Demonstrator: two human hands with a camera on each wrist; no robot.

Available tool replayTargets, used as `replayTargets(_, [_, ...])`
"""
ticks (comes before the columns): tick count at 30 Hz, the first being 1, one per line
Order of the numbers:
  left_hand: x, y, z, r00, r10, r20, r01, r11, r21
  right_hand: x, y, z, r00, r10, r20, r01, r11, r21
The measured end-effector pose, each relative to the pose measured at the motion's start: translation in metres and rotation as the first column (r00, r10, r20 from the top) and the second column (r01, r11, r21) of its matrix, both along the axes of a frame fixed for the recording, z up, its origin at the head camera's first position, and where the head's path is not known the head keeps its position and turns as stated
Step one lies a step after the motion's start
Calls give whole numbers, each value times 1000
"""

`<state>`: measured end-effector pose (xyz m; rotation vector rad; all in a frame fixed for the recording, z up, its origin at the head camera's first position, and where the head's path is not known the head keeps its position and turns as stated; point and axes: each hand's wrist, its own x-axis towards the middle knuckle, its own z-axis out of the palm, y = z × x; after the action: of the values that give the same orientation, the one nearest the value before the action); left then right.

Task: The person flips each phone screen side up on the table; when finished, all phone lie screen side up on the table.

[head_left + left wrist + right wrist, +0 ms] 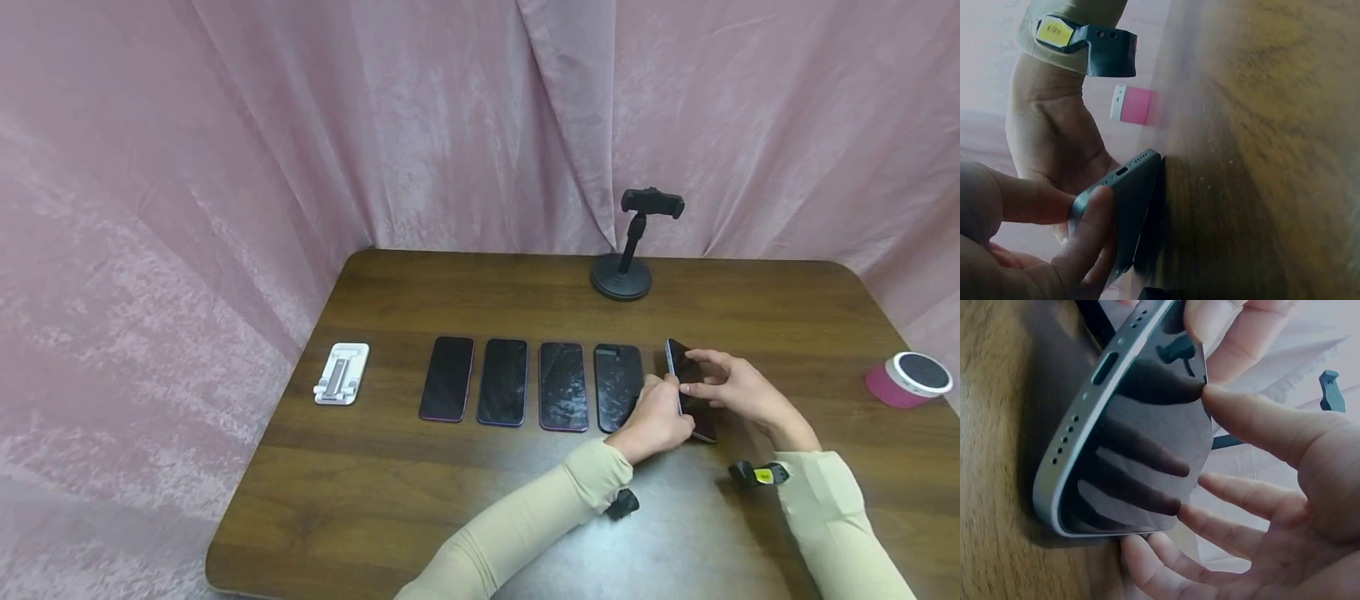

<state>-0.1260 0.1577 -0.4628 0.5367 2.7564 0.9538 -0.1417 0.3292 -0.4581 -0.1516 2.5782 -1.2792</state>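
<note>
Both hands are at a smartphone (703,423) at the right end of a row of phones. It is tilted, its left edge raised off the table, its dark screen (1141,444) turned toward the right hand. The left hand (654,421) pinches the raised edge between thumb and fingers, near the end with the charging port (1122,171). From the other side, the right hand (742,390) spreads thumb and fingers, tips touching the screen and its edge. Beside the left hand lies another dark phone (618,379), partly covered by that hand.
Three more phones lie face up to the left: (563,386) is nearest, then a phone (502,382) and a phone (447,378). A white folding stand (342,373) lies far left. A black phone holder (622,279) stands behind; a pink-and-white cylinder (903,383) sits at the right edge.
</note>
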Motion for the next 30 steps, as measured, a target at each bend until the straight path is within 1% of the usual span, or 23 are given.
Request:
replayTargets(4, [5,3,0,1000,25,-16,-25,1000,-13,-1,1,-1,1000,-18,15,18,1000,7])
replayTargets(7, [8,4,1,999,34,6,-34,999,-9,-2,2,-4,1000,-17,13,17,1000,8])
replayTargets(14, [16,5,0,998,5,58,-1,998,-59,2,1,-8,999,-38,-27,39,998,41])
replayTargets(17, [19,6,1,997,1,79,5,997,-74,3,1,-9,998,-61,-21,62,997,55])
replayTargets(22, [22,9,3,996,14,90,-6,996,-88,3,0,-10,996,-91,-23,93,989,116])
replayTargets(25, [23,12,1,996,15,93,-7,996,-84,3,0,-10,994,-101,-28,104,983,154])
replayTargets(30, [24,13,0,996,19,84,-12,996,-84,3,-2,-8,993,-111,-48,118,975,186])
